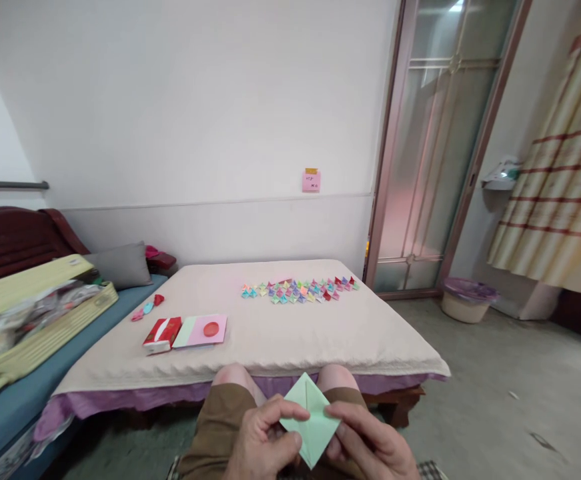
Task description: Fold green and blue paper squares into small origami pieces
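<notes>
A light green sheet of folding paper (315,427), turned as a diamond with a crease down its middle, is held up between both hands above my lap. My left hand (267,437) pinches its left corner, thumb and forefinger lying on the front face. At the right corner, my right hand (373,440) grips the paper with the forefinger on top and other fingers behind. The parts of the fingers behind the sheet are hidden. On the table ahead stand rows of small folded paper pieces (300,291) in many colours.
The cloth-covered table (265,340) carries a red tissue pack (163,335), a stack of coloured paper (195,333) with a red round lid (211,329), and small pink, blue and red items (148,308). A sofa (60,347) stands left; a bin (467,303) stands right.
</notes>
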A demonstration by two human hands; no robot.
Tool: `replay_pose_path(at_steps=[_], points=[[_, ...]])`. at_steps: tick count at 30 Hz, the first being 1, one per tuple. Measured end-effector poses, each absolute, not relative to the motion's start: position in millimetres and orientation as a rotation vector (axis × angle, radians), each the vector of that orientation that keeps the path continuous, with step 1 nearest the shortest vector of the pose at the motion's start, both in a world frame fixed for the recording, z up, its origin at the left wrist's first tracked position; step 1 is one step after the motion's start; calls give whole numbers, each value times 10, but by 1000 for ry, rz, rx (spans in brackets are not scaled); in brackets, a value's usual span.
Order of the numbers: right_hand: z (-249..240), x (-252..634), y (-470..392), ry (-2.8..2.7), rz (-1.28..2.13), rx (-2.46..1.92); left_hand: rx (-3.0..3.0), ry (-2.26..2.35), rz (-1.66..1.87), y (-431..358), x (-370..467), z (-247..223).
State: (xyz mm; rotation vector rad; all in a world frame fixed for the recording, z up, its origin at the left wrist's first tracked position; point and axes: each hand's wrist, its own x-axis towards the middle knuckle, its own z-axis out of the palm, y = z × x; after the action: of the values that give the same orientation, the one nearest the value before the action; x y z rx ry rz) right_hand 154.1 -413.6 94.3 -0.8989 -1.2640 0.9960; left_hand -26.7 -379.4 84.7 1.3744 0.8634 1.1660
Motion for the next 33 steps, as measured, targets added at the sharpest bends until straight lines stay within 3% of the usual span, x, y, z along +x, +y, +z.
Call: replay_pose_path(at_steps=[16,22,28,33], points=[[974,1625,-4070,-1447,962,-807,1509,866,1227,-3747,-239,883],[982,1604,-4070,-1248,1158,-895,1576,871,1285,-3728,-231,854],[1118,1450,-4038,-893,1427,-671,1494,918,1311,-3775,-189,1091],[1153,1329,-3963,-859,1557,-739,1565,910,1357,-3803,-139,1218]])
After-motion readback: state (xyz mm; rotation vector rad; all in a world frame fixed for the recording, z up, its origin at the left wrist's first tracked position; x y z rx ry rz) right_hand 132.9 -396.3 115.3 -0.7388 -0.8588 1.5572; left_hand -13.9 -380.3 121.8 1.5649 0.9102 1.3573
